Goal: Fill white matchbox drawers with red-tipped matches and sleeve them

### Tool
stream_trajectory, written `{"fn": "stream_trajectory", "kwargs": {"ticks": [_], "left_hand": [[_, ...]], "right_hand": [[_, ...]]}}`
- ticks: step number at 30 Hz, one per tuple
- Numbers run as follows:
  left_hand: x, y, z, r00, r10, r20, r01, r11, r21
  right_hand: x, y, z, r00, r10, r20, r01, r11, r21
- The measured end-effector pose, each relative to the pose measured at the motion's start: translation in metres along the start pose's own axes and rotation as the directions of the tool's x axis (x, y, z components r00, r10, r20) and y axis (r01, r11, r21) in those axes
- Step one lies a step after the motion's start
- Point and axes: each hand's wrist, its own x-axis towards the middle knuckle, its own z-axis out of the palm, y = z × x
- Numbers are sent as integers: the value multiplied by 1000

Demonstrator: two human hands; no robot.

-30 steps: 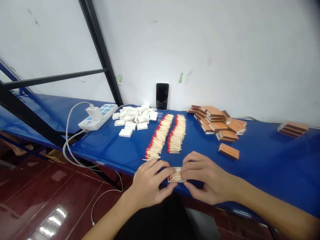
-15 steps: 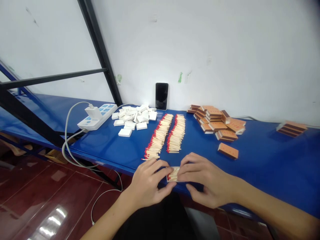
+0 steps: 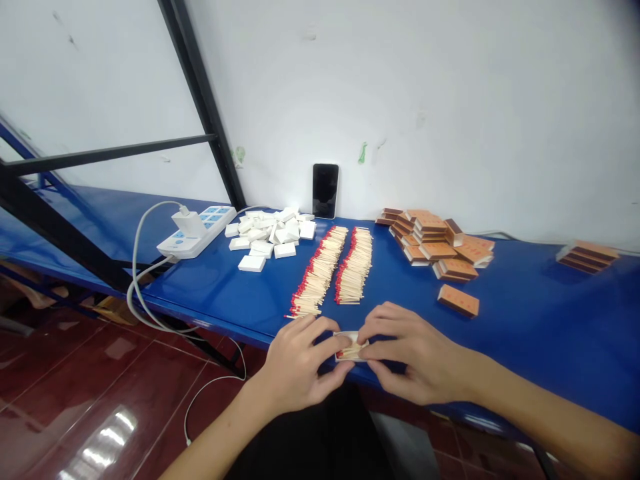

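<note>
A small white matchbox tray [image 3: 345, 358] with red-tipped matches [image 3: 354, 349] in it lies at the front edge of the blue table. My left hand [image 3: 303, 360] grips its left end, thumb along the near side and fingers over the matches. At the right end, my right hand [image 3: 413, 353] has its fingertips on the matches and the tray's rim, its thumb close to the near side. Just beyond the hands lie two long rows of loose matches, a left row [image 3: 320, 273] and a right row [image 3: 354, 267], red heads to the left.
White trays [image 3: 273, 233] are heaped at the back left, beside a power strip [image 3: 197, 232] with a cable. Orange matchbox sleeves [image 3: 435, 243] are piled at the back right, one sleeve [image 3: 459, 301] nearer. A phone [image 3: 325, 191] leans on the wall.
My right fingers have shifted a little at the tray's right end, and the thumb has come up closer to it. The left hand still grips the tray.
</note>
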Motion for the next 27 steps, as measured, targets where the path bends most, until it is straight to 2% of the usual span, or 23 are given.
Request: {"fn": "stream_trajectory", "kwargs": {"ticks": [4, 9, 14, 20, 27], "left_hand": [[0, 0, -1, 1000, 6, 17, -6, 1000, -3], [-1, -2, -2, 999, 9, 30, -9, 1000, -3], [-2, -3, -3, 997, 66, 43, -67, 998, 22], [-2, -2, 0, 999, -6, -42, 3, 998, -70], [-1, -3, 1, 997, -47, -69, 36, 989, -146]], "right_hand": [[1, -1, 0, 997, 28, 78, -31, 999, 27], [-1, 1, 2, 999, 20, 29, -20, 999, 26], [-1, 1, 3, 996, 84, 40, -79, 990, -119], [0, -1, 5, 993, 90, 80, -76, 985, -155], [-3, 1, 5, 989, 84, 121, -71, 992, -108]]}}
